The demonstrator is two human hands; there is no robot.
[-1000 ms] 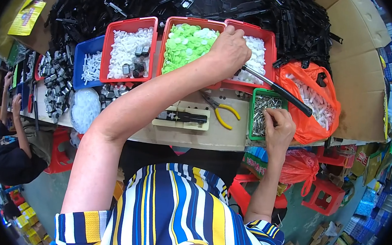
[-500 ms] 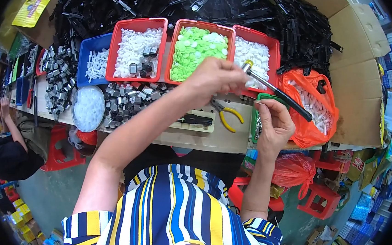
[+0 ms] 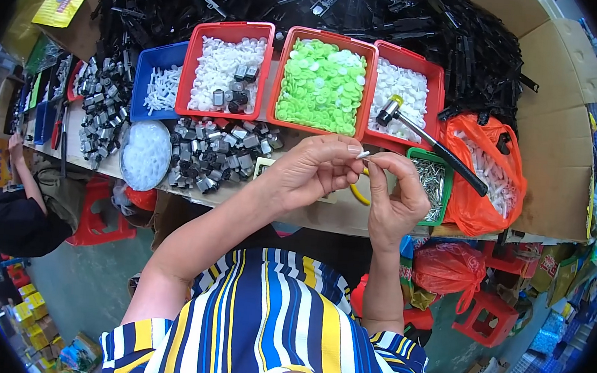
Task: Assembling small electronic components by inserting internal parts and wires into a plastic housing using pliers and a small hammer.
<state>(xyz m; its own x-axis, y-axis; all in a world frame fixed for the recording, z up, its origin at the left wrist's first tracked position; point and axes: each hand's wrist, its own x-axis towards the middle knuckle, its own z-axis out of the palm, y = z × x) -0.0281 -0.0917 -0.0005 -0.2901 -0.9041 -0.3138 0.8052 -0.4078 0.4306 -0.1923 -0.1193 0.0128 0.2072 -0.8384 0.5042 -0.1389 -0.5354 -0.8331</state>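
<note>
In front of the green-parts bin, both hands meet at the fingertips. My left hand (image 3: 317,172) pinches a small white plastic piece (image 3: 363,154) between thumb and forefinger. My right hand (image 3: 397,198) is closed in a pinch against that piece's end; whatever sits in its fingertips is too small to make out. Beside the right hand lies a green tray (image 3: 445,192) of thin metal pins. A hammer (image 3: 436,145) with a black handle rests across the right red bin (image 3: 438,92) of white parts. Yellow-handled pliers (image 3: 360,195) are mostly hidden behind my hands.
A red bin (image 3: 273,111) of green discs, another red bin (image 3: 190,73) and a blue bin (image 3: 140,86) line the bench. Metal-and-black pieces (image 3: 220,154) heap at left. Black strips (image 3: 463,52) pile behind. An orange bag (image 3: 461,210) stands right; a co-worker (image 3: 19,217) sits far left.
My left hand has come back from the right red bin toward me and now shows a white piece. My right hand has moved left to meet it. The whole view has shifted slightly.
</note>
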